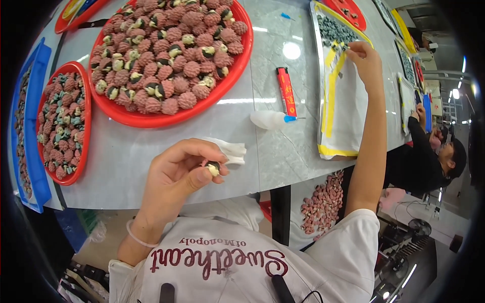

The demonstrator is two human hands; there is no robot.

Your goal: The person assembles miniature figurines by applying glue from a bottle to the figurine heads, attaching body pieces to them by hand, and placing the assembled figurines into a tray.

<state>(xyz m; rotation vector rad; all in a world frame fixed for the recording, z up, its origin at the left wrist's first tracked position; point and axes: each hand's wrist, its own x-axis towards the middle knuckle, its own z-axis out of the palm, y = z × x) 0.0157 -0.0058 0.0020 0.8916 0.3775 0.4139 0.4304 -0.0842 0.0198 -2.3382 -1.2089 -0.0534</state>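
Note:
My left hand is closed in a pinch round a small figurine with pink, black and cream parts, held above the table's near edge. Stretched out to the far right, my right hand reaches over a white-lined tray edged with yellow tape. Its fingertips are pinched together beside the small dark grey-green pieces heaped at the tray's far end. Whether one of those pieces is between the fingers, I cannot tell. Just behind my left hand lies a folded white tissue.
A red round tray heaped with similar figurines stands at the far left, beside a smaller red tray and a blue tray. A white squeeze bottle lies beside a red lighter. Another person sits on the right.

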